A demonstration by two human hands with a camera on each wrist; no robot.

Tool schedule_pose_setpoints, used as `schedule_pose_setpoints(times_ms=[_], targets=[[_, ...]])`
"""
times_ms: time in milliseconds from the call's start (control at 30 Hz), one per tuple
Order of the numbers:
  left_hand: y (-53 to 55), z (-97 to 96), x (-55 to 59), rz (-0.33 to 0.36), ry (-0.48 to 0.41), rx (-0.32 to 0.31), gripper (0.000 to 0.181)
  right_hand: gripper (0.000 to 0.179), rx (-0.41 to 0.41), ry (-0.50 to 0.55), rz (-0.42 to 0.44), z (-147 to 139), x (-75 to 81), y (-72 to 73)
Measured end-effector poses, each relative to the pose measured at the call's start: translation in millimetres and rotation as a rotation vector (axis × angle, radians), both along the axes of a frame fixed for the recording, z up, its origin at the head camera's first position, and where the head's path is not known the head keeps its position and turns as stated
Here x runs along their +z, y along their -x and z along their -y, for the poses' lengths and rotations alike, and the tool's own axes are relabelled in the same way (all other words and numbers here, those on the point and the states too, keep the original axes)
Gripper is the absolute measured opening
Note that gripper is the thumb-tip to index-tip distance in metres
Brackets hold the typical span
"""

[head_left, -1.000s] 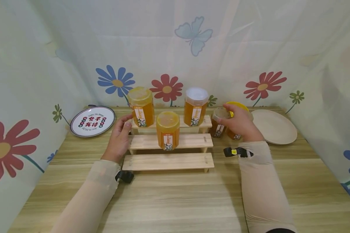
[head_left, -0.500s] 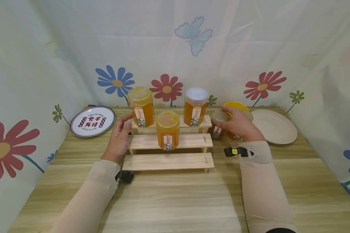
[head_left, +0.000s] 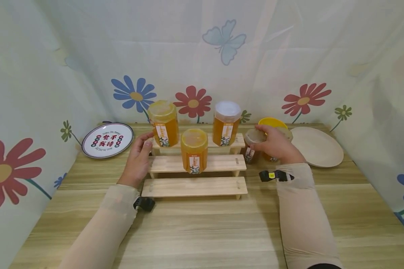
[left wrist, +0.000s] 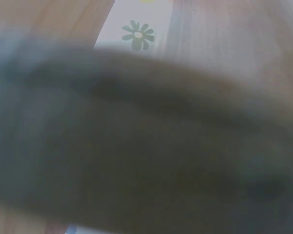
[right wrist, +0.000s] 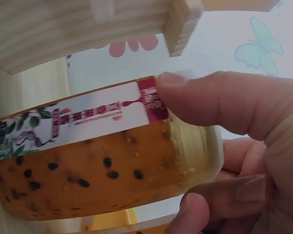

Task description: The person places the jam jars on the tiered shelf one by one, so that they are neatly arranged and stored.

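A three-tier wooden stand (head_left: 194, 186) stands mid-table. My left hand (head_left: 137, 158) holds the left end of its top tier, fingers behind and thumb in front. To the right of the stand, my right hand (head_left: 280, 144) grips a jar (head_left: 250, 154) near its pale lid. In the right wrist view this jar (right wrist: 88, 170) shows orange contents with black seeds and a white-and-red label. Two honey jars, one yellow-lidded (head_left: 166, 130) and one white-lidded (head_left: 224, 130), sit on the top tier. Another yellow-lidded jar (head_left: 194, 151) sits on the middle tier. A dark blur covers most of the left wrist view.
Another jar (head_left: 284, 131) stands beside the gripped one, partly hidden by my right hand. Behind it shows a yellow round rim (head_left: 272, 121). A beige plate (head_left: 318, 147) lies at the right, a white printed plate (head_left: 107, 140) at the left. Flowered cloth (head_left: 175, 56) encloses the table.
The jar under my right hand has shifted slightly toward me, and the right hand has settled further round its lid. My left hand and the jars on the stand have stayed put.
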State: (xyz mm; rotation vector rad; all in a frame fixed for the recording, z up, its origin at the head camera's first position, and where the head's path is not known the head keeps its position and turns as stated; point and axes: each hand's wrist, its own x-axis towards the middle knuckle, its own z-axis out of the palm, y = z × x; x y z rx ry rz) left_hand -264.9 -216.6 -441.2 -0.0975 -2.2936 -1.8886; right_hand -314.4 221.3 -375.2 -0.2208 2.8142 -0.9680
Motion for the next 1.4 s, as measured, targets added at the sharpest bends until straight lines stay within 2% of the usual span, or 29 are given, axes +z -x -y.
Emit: schedule_pose_setpoints(times_ms=[267,500,667,833,1000,1400], targets=[[0.0,1.5,-1.7,0.016,0.011,0.005,0.046,0.081,0.016,-0.018,0.018,-2.7,9.1,-8.0],[0.9,2.1,-2.2,0.015,0.015,0.009,0.046,0.072,0.086,-0.045,-0.025,-10.2,28.3,-23.7],[1.0,1.7,-1.8,0.015,0.006,0.011,0.046,0.073,0.134,-0.051,-0.026,-17.7,39.3,-34.5],[0.9,0.8,-1.3,0.012,0.001,0.006,0.047,0.074,0.203,-0.080,-0.003,-24.4,49.5,-46.4],[1.2,0.7,-1.2,0.003,-0.004,0.003,0.047,0.073,0.279,-0.061,-0.002,-22.9,57.8,-57.5],[0.9,0.2,-1.2,-0.015,0.018,0.007,0.048,0.075,0.440,-0.052,-0.019,-0.5,74.5,-81.5]])
